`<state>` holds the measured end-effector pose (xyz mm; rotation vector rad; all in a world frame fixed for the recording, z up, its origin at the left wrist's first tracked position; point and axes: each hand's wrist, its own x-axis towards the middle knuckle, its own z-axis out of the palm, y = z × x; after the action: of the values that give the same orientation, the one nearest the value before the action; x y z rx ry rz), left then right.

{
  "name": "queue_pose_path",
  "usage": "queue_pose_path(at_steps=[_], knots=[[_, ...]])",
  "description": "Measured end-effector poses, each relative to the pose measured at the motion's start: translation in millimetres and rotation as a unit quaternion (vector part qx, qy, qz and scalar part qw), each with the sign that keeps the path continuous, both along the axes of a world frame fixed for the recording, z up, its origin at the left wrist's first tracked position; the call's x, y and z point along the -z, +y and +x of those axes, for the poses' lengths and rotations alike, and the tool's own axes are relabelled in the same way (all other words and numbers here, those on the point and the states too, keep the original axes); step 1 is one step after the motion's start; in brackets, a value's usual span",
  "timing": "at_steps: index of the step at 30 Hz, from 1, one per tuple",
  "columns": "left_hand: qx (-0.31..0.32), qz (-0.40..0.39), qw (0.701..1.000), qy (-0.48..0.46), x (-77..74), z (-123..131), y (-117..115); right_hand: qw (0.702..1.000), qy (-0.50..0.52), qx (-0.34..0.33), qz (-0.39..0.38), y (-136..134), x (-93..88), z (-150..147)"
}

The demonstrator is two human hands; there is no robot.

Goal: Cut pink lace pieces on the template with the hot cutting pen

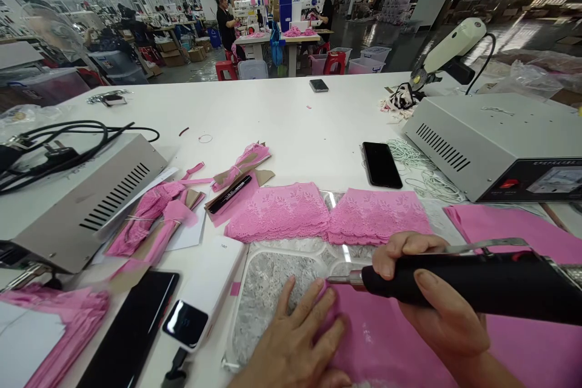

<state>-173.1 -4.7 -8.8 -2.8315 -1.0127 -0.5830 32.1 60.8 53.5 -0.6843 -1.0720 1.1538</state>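
The right hand, apparently aligning its gripped black metal-tipped tool with smooth pink fabric (left hand spread, empty), needs steadiness.

Lettering is small throughout, and no word reads with full certainty. The slim white rectangular box bears a short dark wordmark near its far end, apparently beginning with "n". The black cylindrical marker pen carries white printing along its barrel, blurred beyond reading. On the grey metal case with a black front panel, a line of pale lettering runs along the panel's upper edge; smaller pale captions stand below the red rocker switch. Both are illegible. The small glossy black square display shows faint characters, too dim to decipher. The distant white sewing-machine head bears a short blue mark, too small to read.
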Motion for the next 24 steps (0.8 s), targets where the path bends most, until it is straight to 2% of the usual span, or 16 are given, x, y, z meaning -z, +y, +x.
queue_pose_path(at_steps=[7, 11, 20, 24], knots=[[0.002, -0.005, 1.0, -0.004, -1.2, 1.2, 2.0, 0.999, -0.026, 0.01, 0.024, 1.4, 0.1, -0.6], [-0.006, 0.009, 1.0, -0.018, -3.5, 0.9, -2.1, 1.0, -0.015, 0.003, 0.01, 0.5, 1.6, 2.2], [-0.028, -0.022, 0.999, -0.04, -12.5, -33.8, -38.8, 0.999, 0.005, -0.016, -0.032, -11.4, 0.6, 1.9], [-0.046, -0.048, 0.997, -0.042, -19.3, -39.3, -47.5, 0.999, -0.003, -0.031, -0.027, -16.2, 2.6, -3.1]])
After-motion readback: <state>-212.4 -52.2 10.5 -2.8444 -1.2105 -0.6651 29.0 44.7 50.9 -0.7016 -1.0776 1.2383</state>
